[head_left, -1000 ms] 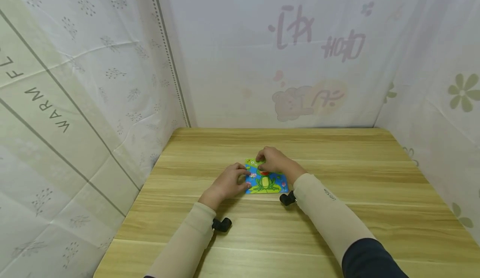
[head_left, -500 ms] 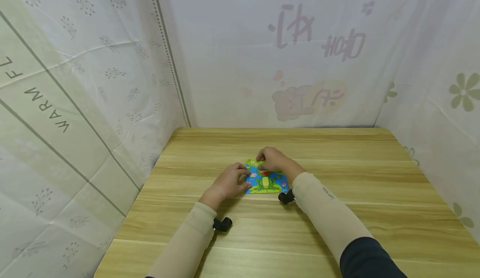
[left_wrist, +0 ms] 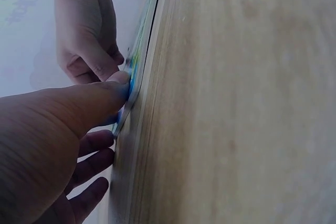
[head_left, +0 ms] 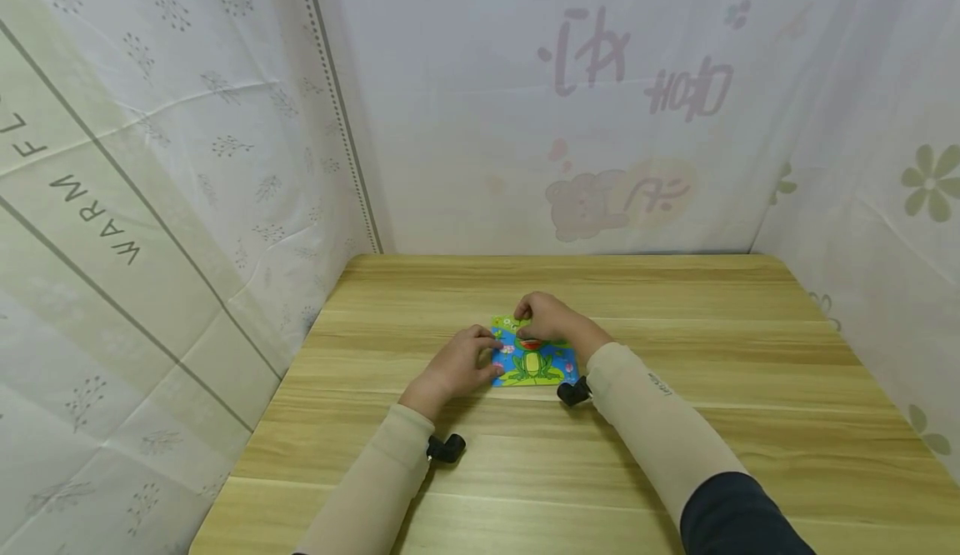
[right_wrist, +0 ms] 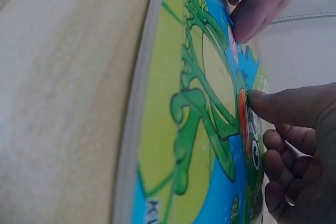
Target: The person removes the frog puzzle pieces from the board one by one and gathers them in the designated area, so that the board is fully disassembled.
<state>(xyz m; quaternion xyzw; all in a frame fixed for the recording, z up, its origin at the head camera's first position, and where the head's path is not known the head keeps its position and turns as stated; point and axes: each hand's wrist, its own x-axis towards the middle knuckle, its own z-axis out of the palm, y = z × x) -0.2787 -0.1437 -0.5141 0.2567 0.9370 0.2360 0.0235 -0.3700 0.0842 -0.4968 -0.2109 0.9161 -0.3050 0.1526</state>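
Observation:
A flat jigsaw puzzle (head_left: 532,366) with a green frog on a blue and yellow-green ground lies on the table. My left hand (head_left: 453,363) is at its left edge; thumb and fingertips touch the border, the other fingers loosely spread. My right hand (head_left: 553,320) reaches over the upper part with curled fingers. In the right wrist view, its thumb (right_wrist: 283,103) and bent fingers pinch the frog-head puzzle piece (right_wrist: 253,153), beside the red mouth. Much of the puzzle's top right is hidden beneath this hand in the head view.
The wooden table (head_left: 645,455) stretches around the puzzle on every side. Pale printed curtains (head_left: 465,122) hang behind and at both sides. A small black wrist camera (head_left: 573,392) sits close to the puzzle's lower right corner; another black camera (head_left: 447,448) is on the left wrist.
Both hands keep nearly the same place on the puzzle. The right forearm shifts very slightly.

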